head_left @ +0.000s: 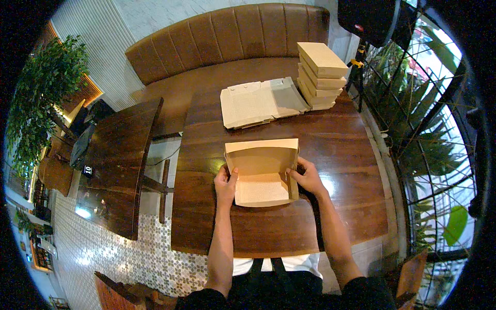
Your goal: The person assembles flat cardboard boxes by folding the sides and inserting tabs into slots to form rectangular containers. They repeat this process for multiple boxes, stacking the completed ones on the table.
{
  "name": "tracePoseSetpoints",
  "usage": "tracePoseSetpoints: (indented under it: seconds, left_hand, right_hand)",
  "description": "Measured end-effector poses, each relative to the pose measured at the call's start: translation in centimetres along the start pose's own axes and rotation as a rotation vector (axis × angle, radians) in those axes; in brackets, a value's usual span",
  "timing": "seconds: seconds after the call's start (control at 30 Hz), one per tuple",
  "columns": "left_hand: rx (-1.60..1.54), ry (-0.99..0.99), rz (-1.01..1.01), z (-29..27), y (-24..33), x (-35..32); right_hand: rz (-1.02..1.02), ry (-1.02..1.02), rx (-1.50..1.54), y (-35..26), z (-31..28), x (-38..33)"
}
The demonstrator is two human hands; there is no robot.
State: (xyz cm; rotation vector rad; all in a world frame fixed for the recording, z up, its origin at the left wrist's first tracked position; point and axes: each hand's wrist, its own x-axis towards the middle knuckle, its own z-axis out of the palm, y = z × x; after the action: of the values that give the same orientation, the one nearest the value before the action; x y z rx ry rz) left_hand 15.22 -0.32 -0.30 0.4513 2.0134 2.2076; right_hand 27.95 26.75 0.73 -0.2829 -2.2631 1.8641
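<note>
L hand (226, 185) + R hand (308, 177): fingers pinching sides of open tan carton (262, 171) on worktop (341, 155); flat blanks (261, 102) behind; folded-box stack (321, 75) far R

Half-folded brown cardboard box (262, 173) sits open on the table.
</note>
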Motion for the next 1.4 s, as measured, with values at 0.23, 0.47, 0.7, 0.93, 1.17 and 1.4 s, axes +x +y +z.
tracePoseSetpoints:
  seconds: [0.23,0.47,0.7,0.93,1.17,1.4]
  left_hand:
    - [0.106,-0.066,0.069,-0.3,0.6,-0.7]
    - [0.015,-0.146,-0.030,-0.2,1.1,0.1]
    - [-0.242,-0.359,0.033,0.0,2.2,0.2]
    - [0.315,-0.441,0.110,1.6,2.6,-0.7]
    - [0.357,-0.406,0.041,1.4,2.5,-0.4]
    - [0.388,-0.357,0.115,1.2,2.0,-0.5]
  right_hand:
    - [-0.038,0.145,-0.006,-0.2,0.6,0.1]
    - [-0.074,0.313,-0.086,0.5,1.0,0.8]
    - [-0.087,0.397,0.300,1.7,-0.6,1.4]
    - [-0.241,0.493,0.165,2.0,-0.2,1.8]
    - [-0.197,0.322,0.329,0.6,-0.6,0.9]
    - [-0.135,0.198,0.340,1.0,-0.9,0.6]
